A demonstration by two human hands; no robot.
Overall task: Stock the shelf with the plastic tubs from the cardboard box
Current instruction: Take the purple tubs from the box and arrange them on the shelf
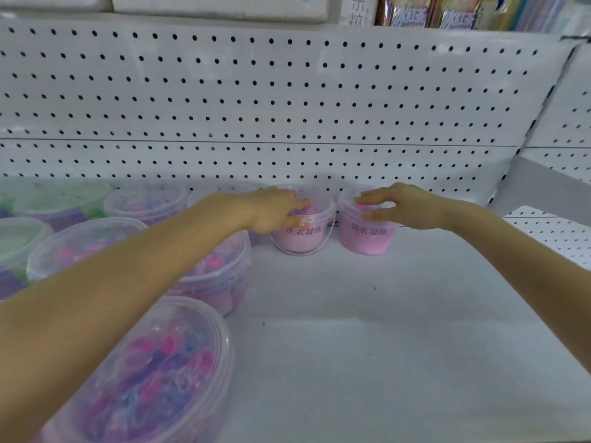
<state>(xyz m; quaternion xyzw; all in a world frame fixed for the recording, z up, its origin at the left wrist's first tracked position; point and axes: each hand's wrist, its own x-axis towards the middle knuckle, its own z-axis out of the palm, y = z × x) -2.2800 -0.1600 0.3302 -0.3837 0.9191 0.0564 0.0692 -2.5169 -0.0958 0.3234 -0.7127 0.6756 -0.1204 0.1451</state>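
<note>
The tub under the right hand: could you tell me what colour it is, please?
Pink tub with dark printed characters, under the right hand; head view.

left pink tub (302,239): clear plastic, lidded, pink fill, printed label, clear handle hanging down the front, upright at back of shelf (383,330) | right pink tub (367,241): alike, upright, just beside it, not touching | pod tubs (160,372): lidded, pink-purple contents, rows at left
</note>
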